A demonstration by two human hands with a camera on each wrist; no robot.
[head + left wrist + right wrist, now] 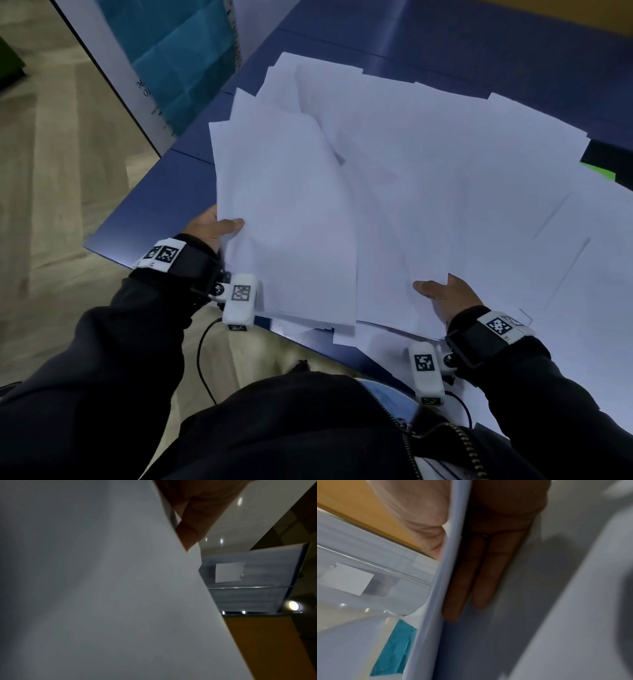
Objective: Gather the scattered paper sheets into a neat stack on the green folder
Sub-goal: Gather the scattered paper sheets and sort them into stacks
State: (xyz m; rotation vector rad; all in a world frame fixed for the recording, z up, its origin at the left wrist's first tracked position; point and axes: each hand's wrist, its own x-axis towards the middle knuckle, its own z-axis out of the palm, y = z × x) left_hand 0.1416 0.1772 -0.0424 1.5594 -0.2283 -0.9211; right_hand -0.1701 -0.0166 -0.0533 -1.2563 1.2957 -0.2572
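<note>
L hand (212,228) at near-left edge of paper sheets (394,178), grip grasping a bundle: thumb on top, fingers (190,534) underneath per left wrist view. R hand (445,298) at near edge of same bundle, grip grasping it: thumb on top, fingers (481,574) flat and straight below the sheets per right wrist view, w/ more paper under them. Bundle between both hands uneven, edges not aligned, several corners fanned out at far-left. Near edge of bundle hangs slightly past table (164,192) edge, toward the body.

More sheets loose to the right, overlapping, spread across most of the blue table top. Green folder (597,171) mostly covered by paper; only a small bright green corner showing at far right, beside a dark patch. Cannot tell how much of the spread lies on it.

Black wrist straps w/ square-code markers on both wrists, white camera modules hanging below, black cable down from each. Dark jacket sleeves, zipper at bottom center. White board w/ teal panel (191,61) standing off table's left side. Light wood floor (51,171) at left. Wrist views blurred; ceiling lights and a glass partition in bkgd.
</note>
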